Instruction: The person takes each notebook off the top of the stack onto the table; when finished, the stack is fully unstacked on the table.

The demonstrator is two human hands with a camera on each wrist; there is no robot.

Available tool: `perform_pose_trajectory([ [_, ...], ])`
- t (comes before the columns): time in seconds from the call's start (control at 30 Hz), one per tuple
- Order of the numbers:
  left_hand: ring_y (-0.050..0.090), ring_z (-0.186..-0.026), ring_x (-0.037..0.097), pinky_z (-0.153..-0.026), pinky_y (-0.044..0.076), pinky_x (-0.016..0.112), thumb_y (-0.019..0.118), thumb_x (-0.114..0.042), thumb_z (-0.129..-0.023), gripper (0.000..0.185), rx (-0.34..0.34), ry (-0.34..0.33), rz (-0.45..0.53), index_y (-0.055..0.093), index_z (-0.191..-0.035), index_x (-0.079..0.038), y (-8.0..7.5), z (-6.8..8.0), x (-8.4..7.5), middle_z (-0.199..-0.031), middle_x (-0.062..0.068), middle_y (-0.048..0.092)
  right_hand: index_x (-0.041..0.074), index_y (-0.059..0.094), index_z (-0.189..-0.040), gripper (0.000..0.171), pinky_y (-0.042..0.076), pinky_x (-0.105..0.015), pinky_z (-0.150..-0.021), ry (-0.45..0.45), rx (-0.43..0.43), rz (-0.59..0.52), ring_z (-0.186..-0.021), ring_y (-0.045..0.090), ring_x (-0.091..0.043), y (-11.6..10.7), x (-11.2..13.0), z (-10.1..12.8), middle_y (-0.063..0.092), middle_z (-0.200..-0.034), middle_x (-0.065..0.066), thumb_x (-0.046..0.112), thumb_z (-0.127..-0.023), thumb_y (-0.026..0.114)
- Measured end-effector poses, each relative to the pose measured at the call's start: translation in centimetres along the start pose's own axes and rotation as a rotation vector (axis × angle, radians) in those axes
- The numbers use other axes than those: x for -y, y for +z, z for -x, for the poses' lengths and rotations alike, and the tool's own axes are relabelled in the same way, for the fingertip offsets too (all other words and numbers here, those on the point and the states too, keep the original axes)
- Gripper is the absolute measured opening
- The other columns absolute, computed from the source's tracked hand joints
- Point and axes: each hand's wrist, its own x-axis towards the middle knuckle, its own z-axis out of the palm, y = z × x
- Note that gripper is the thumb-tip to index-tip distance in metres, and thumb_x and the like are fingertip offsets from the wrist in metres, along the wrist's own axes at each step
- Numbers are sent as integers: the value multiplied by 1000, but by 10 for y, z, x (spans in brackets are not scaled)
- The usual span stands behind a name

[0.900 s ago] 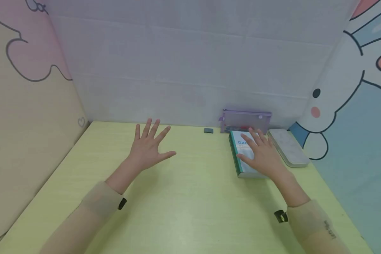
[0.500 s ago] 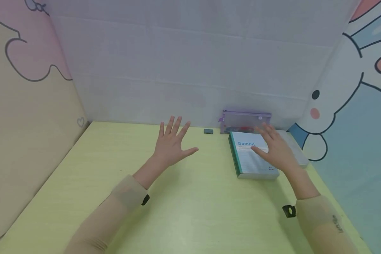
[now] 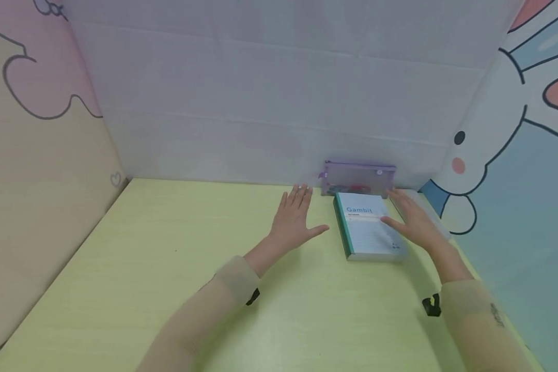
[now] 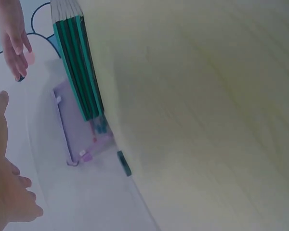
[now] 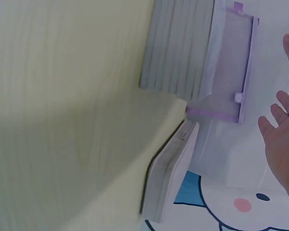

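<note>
Both hands flank the book (image 3: 369,230): left hand (image 3: 294,219) and right hand (image 3: 414,221), fingers spread, gripping nothing; lifting not begun.

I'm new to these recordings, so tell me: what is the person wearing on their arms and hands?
Both hands, left and right, are bare. Each forearm wears a thin, beige, half-sheer sleeve ending at the wrist, with a small black clip at the cuff. The right sleeve bears small dark lettering.
</note>
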Motion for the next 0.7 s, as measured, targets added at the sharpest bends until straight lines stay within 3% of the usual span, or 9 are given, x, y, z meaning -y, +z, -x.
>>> perform_pose_trajectory([
  [0.3, 3, -146, 23, -118, 5, 42, 51, -72, -81, 105, 165, 6, 150, 6, -153, -9, 35, -9, -27, -159, 6, 9, 8, 21, -150, 83, 22, -67, -102, -21, 73, -105, -133, 23, -52, 14, -34, 9, 23, -150, -29, 34, -87, 68],
  [0.57, 14, -145, 25, -117, 14, 40, 59, -67, -79, 104, 302, 19, 318, 13, -152, -9, 59, -21, -38, -157, 6, 19, 8, 17, -151, 94, 31, -63, -101, 133, 241, -164, -126, 37, -52, 24, -47, 7, 24, -149, -30, 50, -83, 66],
  [0.7, 17, -144, 23, -117, 16, 35, 60, -66, -78, 103, 367, 29, 344, 16, -152, -9, 69, -25, -43, -156, 6, 22, 1, 16, -150, 98, 33, -62, -100, 171, 275, -184, -125, 38, -50, 29, -47, 7, 30, -144, -32, 50, -83, 67],
])
